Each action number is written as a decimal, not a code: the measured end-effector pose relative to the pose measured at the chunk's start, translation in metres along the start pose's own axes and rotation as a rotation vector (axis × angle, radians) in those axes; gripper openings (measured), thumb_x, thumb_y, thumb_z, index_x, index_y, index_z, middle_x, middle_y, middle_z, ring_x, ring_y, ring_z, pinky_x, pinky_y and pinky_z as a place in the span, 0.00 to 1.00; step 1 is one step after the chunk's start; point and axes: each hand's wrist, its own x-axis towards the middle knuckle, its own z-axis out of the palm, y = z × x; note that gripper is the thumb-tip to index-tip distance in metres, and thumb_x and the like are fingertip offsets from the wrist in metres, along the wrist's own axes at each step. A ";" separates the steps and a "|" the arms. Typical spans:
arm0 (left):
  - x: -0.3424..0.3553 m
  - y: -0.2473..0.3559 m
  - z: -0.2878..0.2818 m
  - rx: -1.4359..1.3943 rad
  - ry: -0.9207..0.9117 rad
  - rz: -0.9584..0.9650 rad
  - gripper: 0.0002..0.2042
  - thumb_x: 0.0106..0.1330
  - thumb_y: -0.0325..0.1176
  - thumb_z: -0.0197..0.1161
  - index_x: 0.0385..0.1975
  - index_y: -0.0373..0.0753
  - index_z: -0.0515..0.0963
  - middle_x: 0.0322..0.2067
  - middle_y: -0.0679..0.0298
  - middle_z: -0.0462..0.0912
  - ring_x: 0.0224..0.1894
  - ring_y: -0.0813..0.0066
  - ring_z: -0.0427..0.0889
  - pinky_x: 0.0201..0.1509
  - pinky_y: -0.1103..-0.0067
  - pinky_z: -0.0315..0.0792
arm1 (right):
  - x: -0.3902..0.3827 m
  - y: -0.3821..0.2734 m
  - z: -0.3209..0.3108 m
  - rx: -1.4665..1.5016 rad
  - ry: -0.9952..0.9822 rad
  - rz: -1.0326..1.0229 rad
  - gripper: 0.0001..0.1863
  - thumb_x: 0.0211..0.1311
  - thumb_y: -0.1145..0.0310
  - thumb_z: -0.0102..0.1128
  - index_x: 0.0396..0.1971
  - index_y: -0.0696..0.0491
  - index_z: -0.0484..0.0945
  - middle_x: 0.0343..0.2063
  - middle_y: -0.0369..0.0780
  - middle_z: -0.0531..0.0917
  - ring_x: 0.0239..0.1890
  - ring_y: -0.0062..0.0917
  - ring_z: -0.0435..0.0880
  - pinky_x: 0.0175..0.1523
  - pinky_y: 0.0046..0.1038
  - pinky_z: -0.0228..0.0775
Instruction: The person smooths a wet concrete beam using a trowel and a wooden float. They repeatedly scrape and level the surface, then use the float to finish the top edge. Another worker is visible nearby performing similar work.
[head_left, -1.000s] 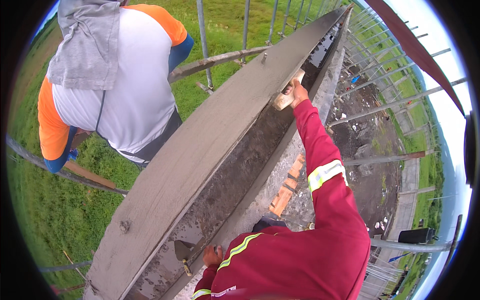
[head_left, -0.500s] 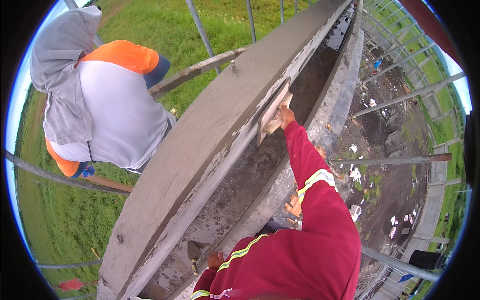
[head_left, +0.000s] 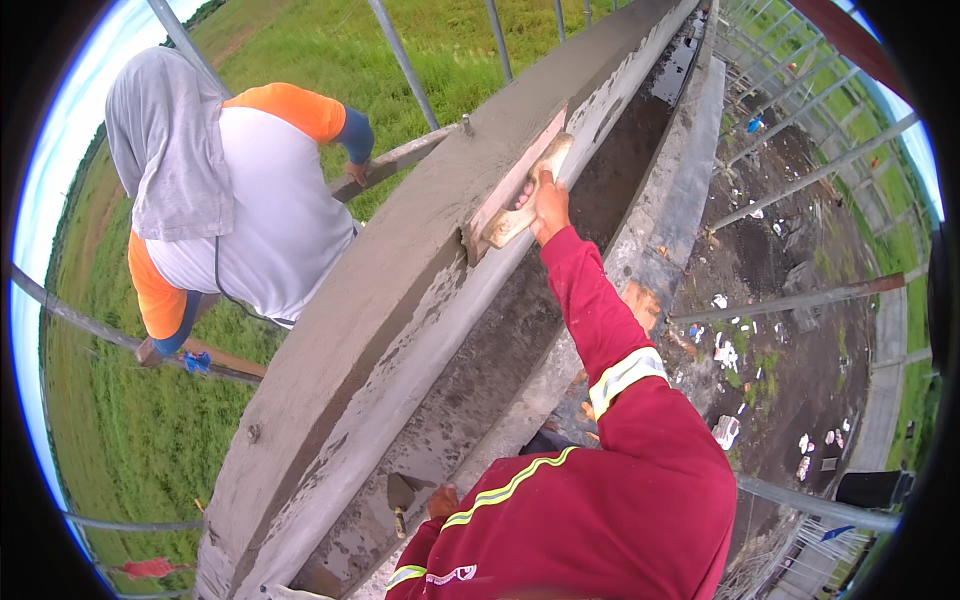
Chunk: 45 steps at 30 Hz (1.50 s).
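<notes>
My right hand point(head_left: 549, 208) is wrapped round the pale handle of a plastering float point(head_left: 505, 185). The float's long flat board lies tilted against the top edge of a curved, grey plastered wall point(head_left: 370, 300). A little wet mortar sits by the board's lower end. Low in the picture, my left hand point(head_left: 442, 501) rests by the inner ledge, its fingers mostly hidden by the sleeve and the angle. Just beside it, apart from the hand, a pointed trowel point(head_left: 400, 492) lies in the channel behind the wall.
A co-worker point(head_left: 235, 190) in a grey head cloth and orange-sleeved shirt is beyond the wall, hands on scaffold bars. Metal poles point(head_left: 405, 62) rise over grass. A concrete ledge point(head_left: 640, 250) borders the dark channel point(head_left: 470, 370). Far below right lies littered ground point(head_left: 760, 350).
My right hand has moved the float up and left, from the wall's inner face to its top edge. The co-worker has turned and shifted right, with an arm now reaching onto a bar.
</notes>
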 end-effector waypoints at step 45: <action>0.054 0.163 0.010 -0.080 0.035 -0.305 0.46 0.60 0.77 0.48 0.49 0.30 0.80 0.45 0.34 0.82 0.53 0.35 0.80 0.56 0.53 0.72 | 0.187 -0.117 -0.184 -0.623 0.021 -0.236 0.13 0.77 0.58 0.49 0.46 0.54 0.70 0.22 0.34 0.73 0.17 0.18 0.71 0.23 0.25 0.66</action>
